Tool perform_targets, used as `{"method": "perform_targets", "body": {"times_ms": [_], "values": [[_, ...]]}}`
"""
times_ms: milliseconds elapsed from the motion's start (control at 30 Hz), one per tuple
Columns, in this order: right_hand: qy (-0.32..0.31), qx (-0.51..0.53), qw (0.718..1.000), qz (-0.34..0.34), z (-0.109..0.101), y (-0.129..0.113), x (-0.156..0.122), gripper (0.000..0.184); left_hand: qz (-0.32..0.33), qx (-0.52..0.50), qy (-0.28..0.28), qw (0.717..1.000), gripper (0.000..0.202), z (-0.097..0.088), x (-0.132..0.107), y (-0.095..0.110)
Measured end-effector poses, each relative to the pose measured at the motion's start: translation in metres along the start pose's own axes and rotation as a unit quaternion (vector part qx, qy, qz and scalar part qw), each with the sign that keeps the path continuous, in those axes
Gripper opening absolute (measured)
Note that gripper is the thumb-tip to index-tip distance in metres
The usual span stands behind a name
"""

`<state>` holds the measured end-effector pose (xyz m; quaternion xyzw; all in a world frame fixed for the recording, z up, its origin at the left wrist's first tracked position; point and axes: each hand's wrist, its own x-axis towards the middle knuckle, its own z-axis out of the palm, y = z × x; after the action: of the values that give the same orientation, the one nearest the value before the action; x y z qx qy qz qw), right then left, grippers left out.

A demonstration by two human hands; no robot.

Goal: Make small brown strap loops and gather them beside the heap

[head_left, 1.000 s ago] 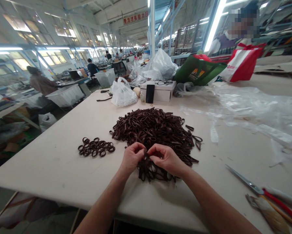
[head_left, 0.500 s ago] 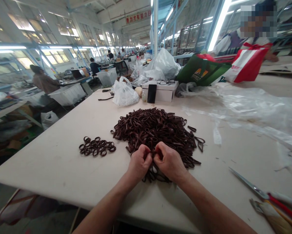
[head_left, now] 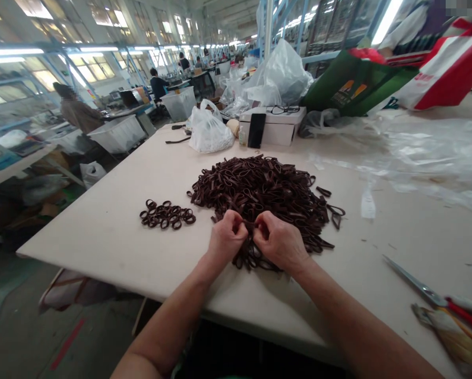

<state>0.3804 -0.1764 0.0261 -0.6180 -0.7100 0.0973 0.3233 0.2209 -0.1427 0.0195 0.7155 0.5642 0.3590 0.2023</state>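
A large heap of dark brown strap loops (head_left: 259, 181) lies on the pale table (head_left: 117, 231). At its near edge my left hand (head_left: 228, 235) and my right hand (head_left: 279, 239) face each other, thumbs and fingertips pinched. Between them a dark brown loop (head_left: 250, 224) is stretched, each hand gripping one end; the fingers partly hide it. To the left sits a small group of rounder brown loops (head_left: 167, 215), opened into rings. A few single loops (head_left: 335, 213) lie off the heap's right side.
Scissors with red handles (head_left: 421, 284) lie at the right, beside another tool. Behind the heap are a white plastic bag (head_left: 210, 129), a phone (head_left: 256, 130) against a white box (head_left: 279, 126), and a green bag (head_left: 350, 87). Clear plastic sheeting (head_left: 429, 150) spreads over the right side.
The view has tilted down and swung slightly left, so the table sits higher and further right. My hands are a little further apart, with the loop between them showing more.
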Motion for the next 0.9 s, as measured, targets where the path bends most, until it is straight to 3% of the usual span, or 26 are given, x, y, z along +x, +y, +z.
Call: {"method": "perform_targets", "body": {"times_ms": [100, 167, 267, 333, 400, 500, 600, 700, 900], "values": [[0.011, 0.013, 0.999, -0.034, 0.001, 0.005, 0.001, 0.027, -0.053, 0.005, 0.076, 0.996, 0.009, -0.025, 0.012, -0.027], [0.028, -0.002, 0.998, -0.051, 0.001, 0.010, 0.003, 0.027, -0.101, 0.031, 0.115, 0.988, 0.010, -0.051, 0.020, -0.052], [0.043, -0.030, 0.996, -0.074, 0.003, 0.016, 0.005, 0.019, -0.158, 0.129, 0.138, 0.969, 0.012, -0.088, 0.026, -0.088], [0.048, -0.045, 0.994, -0.090, 0.005, 0.019, 0.005, 0.016, -0.171, 0.169, 0.143, 0.960, 0.016, -0.102, 0.027, -0.102], [0.048, -0.053, 0.992, -0.102, 0.006, 0.019, 0.005, 0.015, -0.151, 0.164, 0.111, 0.969, 0.016, -0.102, 0.026, -0.104], [0.047, -0.056, 0.991, -0.111, 0.007, 0.019, 0.004, 0.015, -0.055, 0.163, -0.013, 0.985, 0.012, -0.084, 0.024, -0.090], [0.041, -0.055, 0.991, -0.114, 0.007, 0.019, 0.004, 0.015, 0.030, 0.220, -0.110, 0.969, 0.021, -0.063, 0.028, -0.071], [0.034, -0.056, 0.991, -0.118, 0.006, 0.018, 0.004, 0.015, 0.049, 0.279, -0.155, 0.946, 0.018, -0.057, 0.035, -0.060], [0.026, -0.058, 0.990, -0.128, 0.006, 0.018, 0.004, 0.016, 0.076, 0.334, -0.211, 0.915, 0.016, -0.061, 0.045, -0.056]]}}
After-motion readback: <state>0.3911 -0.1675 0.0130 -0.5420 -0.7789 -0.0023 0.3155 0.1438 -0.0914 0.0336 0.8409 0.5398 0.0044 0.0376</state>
